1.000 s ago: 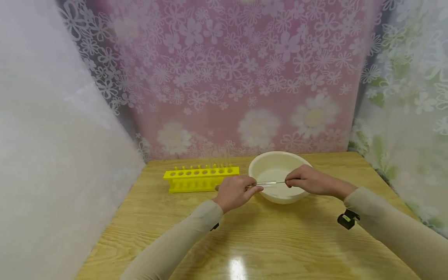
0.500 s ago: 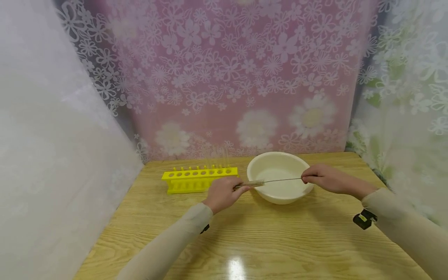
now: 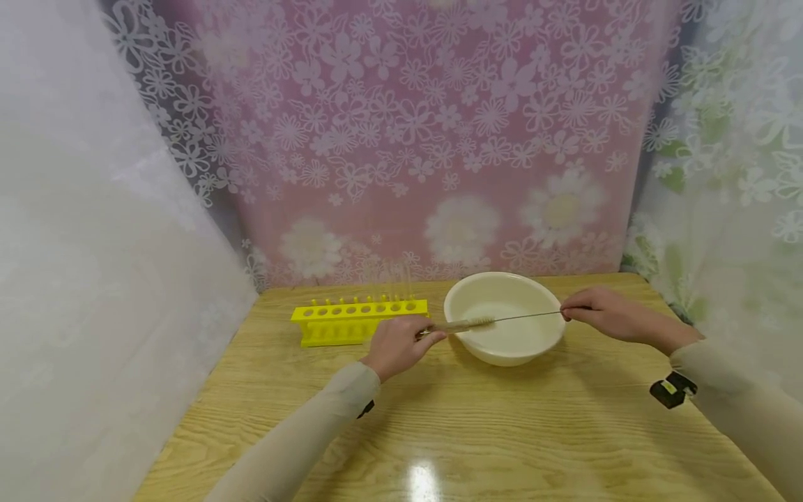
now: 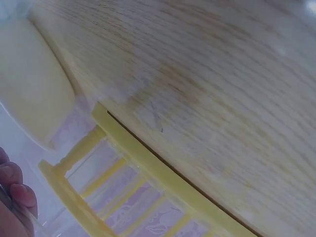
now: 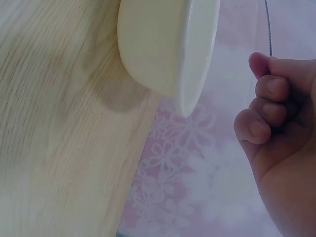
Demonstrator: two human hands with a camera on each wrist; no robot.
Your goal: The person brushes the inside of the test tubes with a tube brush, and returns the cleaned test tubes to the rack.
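My left hand [image 3: 401, 345] grips a clear glass test tube [image 3: 453, 327], held sideways with its mouth toward the right. From that mouth the pale bristles of a test tube brush [image 3: 482, 321] stick out over the cream basin [image 3: 502, 354]. A thin twisted wire handle runs on to my right hand [image 3: 603, 315], which pinches its end between thumb and forefinger. In the right wrist view the wire [image 5: 268, 29] rises from the fingertips, the other fingers curled. Only a few fingers of my left hand [image 4: 17, 197] show in the left wrist view.
A yellow test tube rack [image 3: 360, 314] stands left of the basin, behind my left hand. Several clear tubes [image 3: 401, 282] are upright at its right end. The wooden table [image 3: 489, 432] meets a floral curtain [image 3: 408, 174] at the back.
My right hand has moved right, drawing the brush's wire out of the tube until bristles show past the mouth. My left hand has shifted slightly left with the tube.
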